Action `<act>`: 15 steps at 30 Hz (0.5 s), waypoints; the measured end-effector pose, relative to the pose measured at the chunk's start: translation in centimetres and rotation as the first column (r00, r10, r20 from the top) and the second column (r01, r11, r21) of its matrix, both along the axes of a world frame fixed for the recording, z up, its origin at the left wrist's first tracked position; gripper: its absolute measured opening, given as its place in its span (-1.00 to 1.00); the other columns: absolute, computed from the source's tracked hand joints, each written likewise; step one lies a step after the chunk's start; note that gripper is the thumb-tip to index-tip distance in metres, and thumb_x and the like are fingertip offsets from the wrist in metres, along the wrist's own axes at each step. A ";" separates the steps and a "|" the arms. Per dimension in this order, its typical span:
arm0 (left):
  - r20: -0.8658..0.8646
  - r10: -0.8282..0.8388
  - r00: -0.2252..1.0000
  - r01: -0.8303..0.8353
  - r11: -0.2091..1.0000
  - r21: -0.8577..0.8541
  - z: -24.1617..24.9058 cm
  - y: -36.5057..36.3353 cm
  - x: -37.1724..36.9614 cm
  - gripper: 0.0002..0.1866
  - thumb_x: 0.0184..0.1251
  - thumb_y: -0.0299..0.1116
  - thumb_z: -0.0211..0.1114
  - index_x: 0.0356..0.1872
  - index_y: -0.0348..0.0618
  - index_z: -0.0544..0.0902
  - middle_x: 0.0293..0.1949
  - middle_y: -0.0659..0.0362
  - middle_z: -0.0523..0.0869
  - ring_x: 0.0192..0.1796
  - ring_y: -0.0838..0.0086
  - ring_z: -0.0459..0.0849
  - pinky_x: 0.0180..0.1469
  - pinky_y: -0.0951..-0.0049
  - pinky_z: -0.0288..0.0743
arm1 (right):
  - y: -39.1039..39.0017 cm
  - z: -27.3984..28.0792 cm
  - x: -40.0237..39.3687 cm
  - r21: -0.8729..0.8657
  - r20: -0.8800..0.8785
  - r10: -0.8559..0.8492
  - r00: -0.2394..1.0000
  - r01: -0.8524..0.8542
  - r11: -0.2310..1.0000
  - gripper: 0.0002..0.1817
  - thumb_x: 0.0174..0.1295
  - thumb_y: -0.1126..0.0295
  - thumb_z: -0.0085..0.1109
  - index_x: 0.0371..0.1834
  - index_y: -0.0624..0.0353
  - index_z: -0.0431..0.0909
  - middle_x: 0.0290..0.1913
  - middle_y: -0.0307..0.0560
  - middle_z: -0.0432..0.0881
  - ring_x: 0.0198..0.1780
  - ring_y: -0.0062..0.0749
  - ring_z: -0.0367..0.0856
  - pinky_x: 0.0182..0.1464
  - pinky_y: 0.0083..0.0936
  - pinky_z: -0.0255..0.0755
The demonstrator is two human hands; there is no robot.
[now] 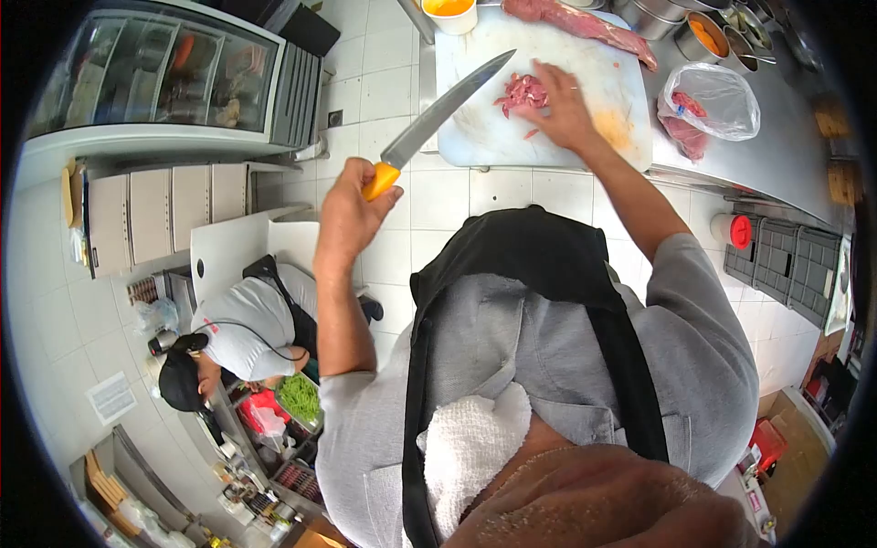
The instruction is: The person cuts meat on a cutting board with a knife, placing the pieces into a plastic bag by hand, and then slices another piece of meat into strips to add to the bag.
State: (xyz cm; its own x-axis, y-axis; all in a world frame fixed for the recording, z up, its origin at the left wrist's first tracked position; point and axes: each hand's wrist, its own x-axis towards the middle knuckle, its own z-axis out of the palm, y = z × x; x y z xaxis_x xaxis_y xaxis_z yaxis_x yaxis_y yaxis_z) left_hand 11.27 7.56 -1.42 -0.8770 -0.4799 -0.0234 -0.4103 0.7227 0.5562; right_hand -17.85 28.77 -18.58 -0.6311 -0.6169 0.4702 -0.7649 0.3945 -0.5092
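While my right hand (559, 108) lies flat, open, pinning the cut meat (523, 92) to the board (475, 128), my left hand's (352, 215) grip clamps the knife (438, 119) lifted clear of it.

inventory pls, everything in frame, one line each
cutting board: 1, white, on the counter at top centre
sliced meat: 1 small pile, pink-red, on the board under the right hand
whole meat strip: 1, red, along the board's far edge
plastic bag: 1, clear with red meat inside, on the steel counter right of the board
cup: 1, white with orange contents, at the board's far left corner
metal containers: several, steel, top right
display fridge: 1, glass-fronted, top left
co-worker: 1, grey shirt, black cap, lower left
knife: 1, steel blade, orange handle, in the left hand
left hand: gripping the knife handle
right hand: flat on the sliced meat
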 end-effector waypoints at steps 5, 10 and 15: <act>0.010 0.103 0.995 -0.103 0.981 0.162 -2.6 0.0 1.4 -0.61 0.17 -0.39 0.54 -0.17 -0.27 0.47 -0.31 0.08 0.67 -0.25 0.48 0.60 -0.11 0.45 0.54 | -4.0 0.4 1.4 0.177 0.038 0.092 0.995 -0.097 0.979 -0.14 0.09 -0.27 0.34 0.37 0.04 0.47 0.32 0.19 0.43 0.31 0.08 0.40 0.41 -0.05 0.21; -0.011 0.116 0.993 -0.112 0.977 0.180 -4.1 -0.9 3.1 -0.59 0.18 -0.38 0.55 -0.16 -0.27 0.45 -0.32 0.06 0.67 -0.27 0.48 0.60 -0.11 0.46 0.55 | -2.5 0.3 2.6 0.183 -0.020 0.298 0.954 -0.289 0.940 -0.19 0.08 -0.24 0.36 0.34 -0.02 0.50 0.31 0.08 0.45 0.32 0.04 0.40 0.44 0.00 0.17; 0.005 0.169 0.986 -0.165 0.950 0.264 -5.3 -1.9 4.0 -0.59 0.18 -0.38 0.55 -0.18 -0.27 0.45 -0.34 0.10 0.65 -0.27 0.50 0.58 -0.13 0.47 0.54 | -4.5 0.8 3.3 0.224 -0.272 0.196 0.942 -0.136 0.965 -0.30 0.14 -0.14 0.34 0.31 -0.04 0.54 0.27 -0.02 0.48 0.31 -0.07 0.41 0.41 -0.02 0.21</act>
State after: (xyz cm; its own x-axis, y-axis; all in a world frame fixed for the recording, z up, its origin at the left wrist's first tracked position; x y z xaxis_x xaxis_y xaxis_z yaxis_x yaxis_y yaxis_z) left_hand 15.28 5.62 -6.71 -0.7862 -0.5986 -0.1538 -0.5014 0.4722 0.7250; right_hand -14.52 24.27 -17.74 -0.3666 -0.8008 0.4737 -0.9304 0.3191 -0.1805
